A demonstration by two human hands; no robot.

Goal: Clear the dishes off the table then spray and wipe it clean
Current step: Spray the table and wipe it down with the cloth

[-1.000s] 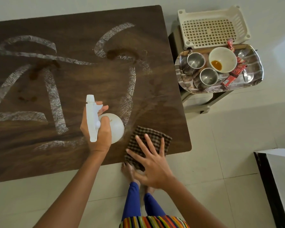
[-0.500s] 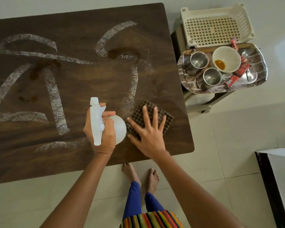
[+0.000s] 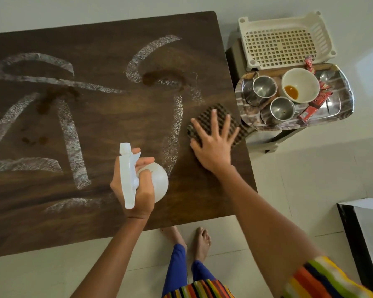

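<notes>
The table is a dark wood-grain top, and every position below is given relative to it.

1. Left hand: clenched around the neck of a white spray bottle, fingers on the trigger. The bottle is held above the table's near edge, right of centre, nozzle aimed toward the far edge.
2. Right hand: flat, fingers straight and spread, pressing a dark checked cloth onto the table at its right edge.
3. Table surface: white spray streaks run in curved bands across the left and centre. Brown stains lie at the centre-right and at the left, with small brown spots nearer the near edge.
4. Dishes: all are off the table. A metal tray sits on a stool just beside the table's right edge. It carries two steel cups, a white bowl with orange residue, and red wrappers.
5. A white plastic basket stands beyond the tray, off the table's far right corner.
</notes>
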